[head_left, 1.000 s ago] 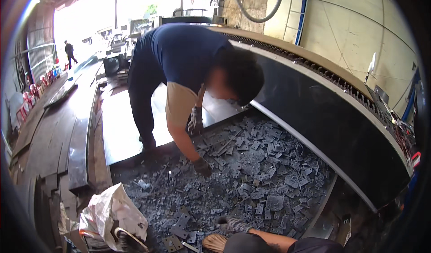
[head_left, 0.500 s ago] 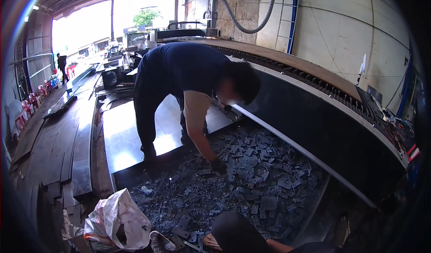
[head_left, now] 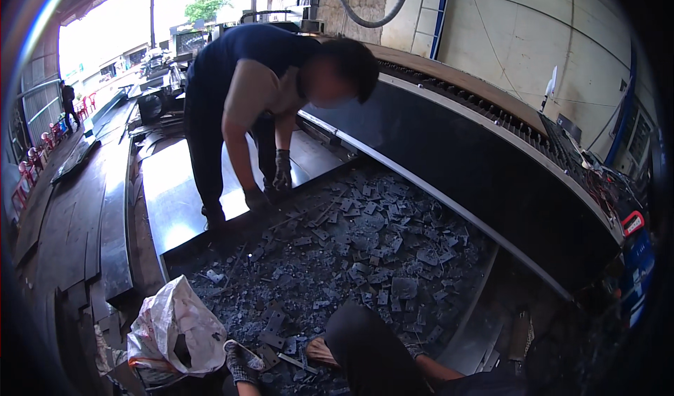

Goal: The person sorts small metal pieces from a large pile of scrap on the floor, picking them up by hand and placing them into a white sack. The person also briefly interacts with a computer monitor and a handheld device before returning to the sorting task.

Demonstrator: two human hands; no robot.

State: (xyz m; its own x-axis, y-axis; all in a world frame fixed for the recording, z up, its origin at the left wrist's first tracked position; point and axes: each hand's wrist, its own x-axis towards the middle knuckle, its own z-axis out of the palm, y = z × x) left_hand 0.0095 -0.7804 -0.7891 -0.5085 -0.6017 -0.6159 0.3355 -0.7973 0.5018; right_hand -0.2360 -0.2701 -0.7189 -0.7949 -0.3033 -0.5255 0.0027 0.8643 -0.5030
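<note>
**Scrap pit, two people picking metal offcuts**

Big machine bed [head_left: 491,164] ran from 12 to 4 o'clock, dark side panel facing the pit. Steel sheets [head_left: 175,185] lay flat at 9–10 o'clock. Pit floor between them was covered in a pile of dark metal scrap pieces [head_left: 365,248], centre of frame, spreading toward 5 o'clock.

Co-worker [head_left: 260,80] in a dark shirt stood bent over at 11–12 o'clock, both gloved hands down at the far edge of the scrap.

White plastic sack [head_left: 172,326] sat at 7 o'clock, mouth open, just beside the scrap.

Wearer's left hand [head_left: 242,362], gloved, was at 6–7 o'clock, touching the sack's edge and scrap next to it; grip state can't tell. Wearer's right hand was hidden behind the dark knee [head_left: 365,347] at 6 o'clock; can't tell either.
</note>
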